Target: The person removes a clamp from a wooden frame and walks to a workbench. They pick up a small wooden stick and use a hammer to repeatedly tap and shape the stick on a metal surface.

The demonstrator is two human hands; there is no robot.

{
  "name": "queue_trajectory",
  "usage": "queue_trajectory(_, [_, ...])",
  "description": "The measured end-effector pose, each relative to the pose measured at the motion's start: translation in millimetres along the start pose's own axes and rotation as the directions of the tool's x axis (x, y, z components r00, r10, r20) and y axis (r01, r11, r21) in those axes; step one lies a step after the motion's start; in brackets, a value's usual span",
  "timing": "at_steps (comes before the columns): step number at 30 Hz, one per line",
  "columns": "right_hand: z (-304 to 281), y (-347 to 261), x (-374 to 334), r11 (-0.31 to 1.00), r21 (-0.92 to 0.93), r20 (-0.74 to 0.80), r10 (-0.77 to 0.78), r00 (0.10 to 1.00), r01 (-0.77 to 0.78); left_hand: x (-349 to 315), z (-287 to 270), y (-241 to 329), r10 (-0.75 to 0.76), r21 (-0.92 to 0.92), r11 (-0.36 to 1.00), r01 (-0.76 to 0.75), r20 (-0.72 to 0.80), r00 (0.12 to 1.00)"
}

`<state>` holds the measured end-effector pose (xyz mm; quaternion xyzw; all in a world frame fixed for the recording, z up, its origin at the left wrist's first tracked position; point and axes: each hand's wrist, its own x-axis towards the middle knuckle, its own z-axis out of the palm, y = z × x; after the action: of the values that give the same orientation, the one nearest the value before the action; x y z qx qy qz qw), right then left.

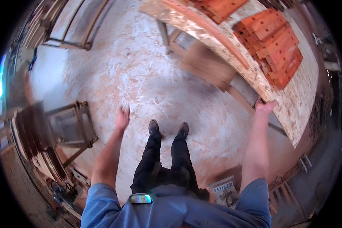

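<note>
Blue shirt (155,214) nearest cam, shiny tag (141,198) on it. R hand (266,106) at near edge of board (296,100), upper R, touching; can't tell if gripping. Red wood pcs (269,45) stacked on board, beyond R hand. L hand (122,117) over dusty floor (91,83), well apart from board, nothing visible in it; can't tell how wide.

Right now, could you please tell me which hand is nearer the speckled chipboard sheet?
Right: the right hand touches the edge of the speckled chipboard sheet; the left hand is apart, to its left, over the floor.
</note>
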<state>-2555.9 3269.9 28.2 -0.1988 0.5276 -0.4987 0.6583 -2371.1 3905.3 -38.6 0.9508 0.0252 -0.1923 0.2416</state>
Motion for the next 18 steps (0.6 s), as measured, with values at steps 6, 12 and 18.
queue_trajectory(6, [-19.1, 14.9, 40.5, 0.996, 0.06, 0.259, 0.053, 0.964, -0.071, -235.5, -64.5, -202.6, -0.646, 0.164, 0.748, 0.643, -0.04, 0.762])
queue_trajectory(12, [-19.3, 21.0, 33.8, 0.996, 0.033, 0.249, 0.07, 0.966, -0.081, -378.9, -72.4, -307.9, -0.874, -0.277, 0.484, 0.83, -0.104, 0.475])
queue_trajectory(18, [-42.2, 44.6, 28.2, 0.954, 0.026, 0.053, 0.297, 0.953, -0.298, -399.2, -97.3, -303.2, -0.943, -0.661, 0.233, 0.713, 0.025, 0.331])
